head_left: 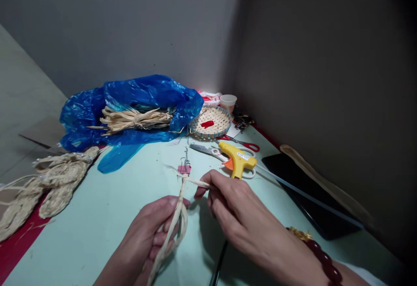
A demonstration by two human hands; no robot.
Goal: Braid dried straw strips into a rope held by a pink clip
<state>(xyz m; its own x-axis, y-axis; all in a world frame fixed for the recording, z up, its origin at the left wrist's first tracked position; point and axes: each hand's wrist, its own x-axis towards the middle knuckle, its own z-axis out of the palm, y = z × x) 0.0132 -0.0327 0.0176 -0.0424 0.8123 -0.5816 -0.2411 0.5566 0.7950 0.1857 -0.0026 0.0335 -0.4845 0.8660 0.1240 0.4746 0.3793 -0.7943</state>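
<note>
Pale plant-fibre strands (180, 210) run from a small metal hook (186, 160) on the table down towards me. My left hand (156, 229) is closed around the hanging strands just below the hook, and their loose lengths trail over its fingers. One strand stretches out sideways to my right hand (218, 195), which pinches it between thumb and finger. A pink patch (184, 169) lies under the hook. Just beyond my right hand rests a yellow glue gun (239, 159) with a clear glue stick (293, 186) in its back.
At the back left, a blue plastic bag (146, 88) holds a bundle of dried fibre (137, 119). Woven fibre sandals (61, 182) lie left. A round basket (221, 125), a paper cup (228, 101), scissors (203, 149), red-handled scissors (250, 146) and a black tablet-like slab (302, 203) sit behind and right.
</note>
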